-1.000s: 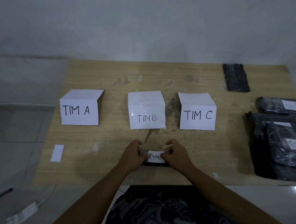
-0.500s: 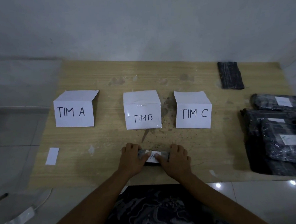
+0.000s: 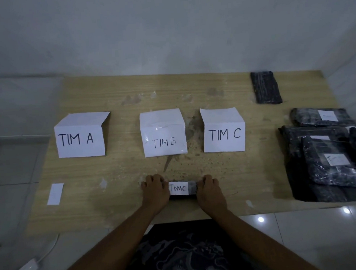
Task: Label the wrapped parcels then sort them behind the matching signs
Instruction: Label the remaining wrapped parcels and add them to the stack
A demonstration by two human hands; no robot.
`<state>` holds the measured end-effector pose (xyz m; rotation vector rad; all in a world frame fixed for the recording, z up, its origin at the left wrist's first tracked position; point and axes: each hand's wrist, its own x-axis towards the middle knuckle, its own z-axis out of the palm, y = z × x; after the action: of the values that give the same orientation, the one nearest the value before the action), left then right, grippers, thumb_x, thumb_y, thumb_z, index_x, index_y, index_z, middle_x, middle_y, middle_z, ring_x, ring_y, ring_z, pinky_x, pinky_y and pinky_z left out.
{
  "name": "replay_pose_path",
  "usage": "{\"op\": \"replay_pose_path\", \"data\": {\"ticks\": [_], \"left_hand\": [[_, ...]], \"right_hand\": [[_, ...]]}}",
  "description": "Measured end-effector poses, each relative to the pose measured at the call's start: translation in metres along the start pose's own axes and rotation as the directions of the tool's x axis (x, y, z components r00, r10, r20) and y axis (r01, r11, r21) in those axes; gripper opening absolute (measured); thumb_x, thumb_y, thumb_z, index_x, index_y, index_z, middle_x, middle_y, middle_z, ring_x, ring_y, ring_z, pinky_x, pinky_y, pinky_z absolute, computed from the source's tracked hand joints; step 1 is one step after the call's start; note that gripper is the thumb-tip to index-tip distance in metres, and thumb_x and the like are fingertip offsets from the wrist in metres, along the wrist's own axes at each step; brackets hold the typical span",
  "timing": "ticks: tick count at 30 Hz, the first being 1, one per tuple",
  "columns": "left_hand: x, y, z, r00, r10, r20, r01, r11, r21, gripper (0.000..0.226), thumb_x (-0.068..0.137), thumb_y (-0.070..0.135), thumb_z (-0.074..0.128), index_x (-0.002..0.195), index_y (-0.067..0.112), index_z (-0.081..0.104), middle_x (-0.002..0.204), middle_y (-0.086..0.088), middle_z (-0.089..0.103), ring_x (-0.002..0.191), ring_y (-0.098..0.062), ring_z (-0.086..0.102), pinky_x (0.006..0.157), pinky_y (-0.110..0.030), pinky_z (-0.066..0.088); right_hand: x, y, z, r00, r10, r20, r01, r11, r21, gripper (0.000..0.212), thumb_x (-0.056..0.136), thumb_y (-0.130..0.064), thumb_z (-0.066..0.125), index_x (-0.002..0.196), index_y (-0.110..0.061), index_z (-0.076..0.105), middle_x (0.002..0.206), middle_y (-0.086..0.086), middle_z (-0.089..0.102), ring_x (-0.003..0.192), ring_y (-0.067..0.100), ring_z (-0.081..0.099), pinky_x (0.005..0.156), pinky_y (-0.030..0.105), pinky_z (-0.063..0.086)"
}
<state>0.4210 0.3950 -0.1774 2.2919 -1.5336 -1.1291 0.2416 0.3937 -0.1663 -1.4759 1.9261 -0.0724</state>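
the small parcel [image 3: 192, 187] lies near the table's [image 3: 118, 201] front edge, before the tim b sign [image 3: 163, 135], its label [image 3: 178, 188] reading tim c. the left hand [image 3: 155, 190] and right hand [image 3: 209, 190] each curl round one end, clamped on it. it looks light and soft under slick wrap, so the short ends seem the surest hold. the wooden top is scuffed and stained; a bare grey wall [image 3: 166, 31] stands behind, pale tiles [image 3: 12, 166] below.

A wooden table [image 3: 218, 203] holds three folded paper signs in a row: TIM A [image 3: 80, 138] left, TIM B [image 3: 163, 135] middle, TIM C [image 3: 223, 133] right. A paper slip [image 3: 55, 194] lies near left, a labelled parcel [image 3: 182, 188] near centre. One black parcel [image 3: 266, 87] lies far right, a parcel pile [image 3: 325, 167] right.
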Motion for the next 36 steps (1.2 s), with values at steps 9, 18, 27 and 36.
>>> {"op": "replay_pose_path", "data": {"ticks": [9, 18, 27, 36], "left_hand": [[-0.002, 0.028, 0.014, 0.997, -0.068, 0.024, 0.071, 0.986, -0.150, 0.020, 0.087, 0.036, 0.061, 0.087, 0.017, 0.056, 0.105, -0.010, 0.052, 0.096, -0.029, 0.054, 0.084, -0.040, 0.048], [0.004, 0.113, 0.017, 1.000, -0.020, -0.024, 0.009, 0.918, -0.397, 0.023, 0.094, 0.026, 0.054, 0.107, 0.008, 0.058, 0.104, -0.007, 0.062, 0.092, -0.019, 0.060, 0.072, -0.028, 0.047], [0.035, 0.277, 0.031, 0.998, 0.038, -0.057, -0.063, 0.846, -0.530, 0.018, 0.096, 0.030, 0.051, 0.099, 0.016, 0.062, 0.093, 0.001, 0.063, 0.087, -0.017, 0.059, 0.066, -0.029, 0.042], [0.067, 0.417, 0.085, 0.989, 0.123, 0.080, -0.064, 0.851, -0.522, 0.009, 0.097, 0.025, 0.052, 0.093, 0.025, 0.061, 0.091, 0.007, 0.062, 0.085, -0.016, 0.060, 0.088, -0.041, 0.053]], "right_hand": [[-0.001, 0.028, -0.028, 0.998, 0.053, -0.025, -0.046, 0.971, 0.233, 0.032, 0.097, -0.028, 0.050, 0.121, -0.007, 0.046, 0.119, 0.018, 0.047, 0.098, 0.033, 0.053, 0.085, 0.043, 0.050], [0.020, 0.053, -0.123, 0.961, 0.000, -0.278, 0.089, 0.947, 0.310, 0.025, 0.099, -0.024, 0.045, 0.121, -0.013, 0.053, 0.112, 0.011, 0.052, 0.100, 0.026, 0.056, 0.086, 0.041, 0.051], [0.076, 0.103, -0.270, 0.914, 0.055, -0.401, 0.120, 0.910, 0.398, 0.028, 0.098, -0.028, 0.049, 0.123, -0.017, 0.053, 0.109, -0.002, 0.050, 0.099, 0.013, 0.050, 0.084, 0.027, 0.041], [0.157, 0.190, -0.384, 0.929, 0.113, -0.353, 0.027, 0.930, 0.367, 0.024, 0.097, -0.026, 0.054, 0.115, -0.011, 0.055, 0.108, 0.008, 0.063, 0.089, 0.019, 0.057, 0.075, 0.029, 0.044]]}}
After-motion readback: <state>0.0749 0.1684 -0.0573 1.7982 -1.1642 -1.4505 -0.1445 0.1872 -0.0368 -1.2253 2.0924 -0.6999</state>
